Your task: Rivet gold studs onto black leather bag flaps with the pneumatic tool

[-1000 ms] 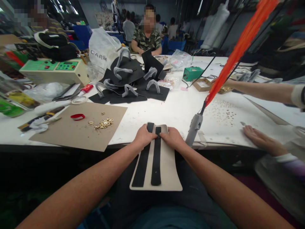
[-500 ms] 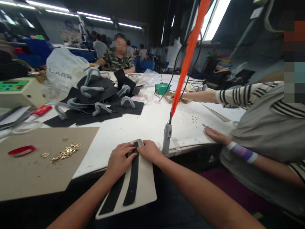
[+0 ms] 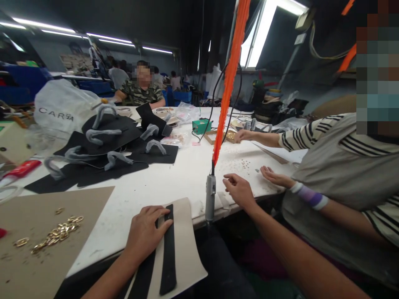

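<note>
My left hand (image 3: 145,232) rests on a beige panel (image 3: 183,232) that hangs over the table's front edge. Its thumb and fingers hold the upper end of a narrow black strap (image 3: 168,257) against the panel. Part of a second black strip (image 3: 145,272) shows below that hand, partly covered by my forearm. My right hand (image 3: 240,192) is raised off the panel, fingers loosely bent and apart, with nothing visible in them. Just left of it hangs a grey electric screwdriver (image 3: 210,197) on an orange cord (image 3: 229,74); hand and tool do not touch.
Gold-coloured metal rings (image 3: 59,232) lie on brown board (image 3: 93,203) at left. Black panels with wrapped handles (image 3: 106,143) are piled behind. Small metal pieces (image 3: 245,165) are scattered near a co-worker's hand (image 3: 277,176). A green box (image 3: 201,126) stands farther back.
My right hand has let go of the panel and moved right, past the screwdriver. My left hand stays on the strap. The view has turned slightly right.
</note>
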The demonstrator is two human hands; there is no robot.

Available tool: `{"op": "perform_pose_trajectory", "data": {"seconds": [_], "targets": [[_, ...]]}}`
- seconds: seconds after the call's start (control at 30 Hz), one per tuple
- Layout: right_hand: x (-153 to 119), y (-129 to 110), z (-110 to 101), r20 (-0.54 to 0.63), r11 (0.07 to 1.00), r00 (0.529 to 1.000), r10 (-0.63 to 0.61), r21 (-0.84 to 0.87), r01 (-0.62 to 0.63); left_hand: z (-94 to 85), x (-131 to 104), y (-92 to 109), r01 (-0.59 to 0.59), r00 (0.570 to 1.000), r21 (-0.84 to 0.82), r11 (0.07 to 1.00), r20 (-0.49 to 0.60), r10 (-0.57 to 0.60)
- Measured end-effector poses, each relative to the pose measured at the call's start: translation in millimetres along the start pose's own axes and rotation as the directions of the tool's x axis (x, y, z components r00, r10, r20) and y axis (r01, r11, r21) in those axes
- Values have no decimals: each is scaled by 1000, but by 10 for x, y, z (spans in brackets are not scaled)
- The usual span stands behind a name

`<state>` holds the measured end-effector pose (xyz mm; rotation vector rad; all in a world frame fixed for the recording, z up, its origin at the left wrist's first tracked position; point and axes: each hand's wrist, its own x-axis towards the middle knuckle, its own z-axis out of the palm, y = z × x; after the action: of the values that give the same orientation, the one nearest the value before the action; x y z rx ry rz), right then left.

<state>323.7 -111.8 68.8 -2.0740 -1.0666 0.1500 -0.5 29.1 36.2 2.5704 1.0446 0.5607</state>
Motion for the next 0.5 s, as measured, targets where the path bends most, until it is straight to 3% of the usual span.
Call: {"op": "perform_pose_trajectory", "data": {"seconds": [0.1,0.2,0.33,0.5], "targets": [[607,226,231,77,994,996,39,-109,-31,51,-22,-44,10,1000,-27,1000,-27,-10],[990,330,484,135,974,988,72,-222,-40,136,-55,-113,27,997,-64,998,-74,-32],[1198,380,620,185,940,978,93,-340,-25,235,-86,-192,21,991,-90,996,-128,-32],[1195,423,571,249,900,966,76,-433,41,246,-101,-199,2,988,-91,996,-154,-16]]}}
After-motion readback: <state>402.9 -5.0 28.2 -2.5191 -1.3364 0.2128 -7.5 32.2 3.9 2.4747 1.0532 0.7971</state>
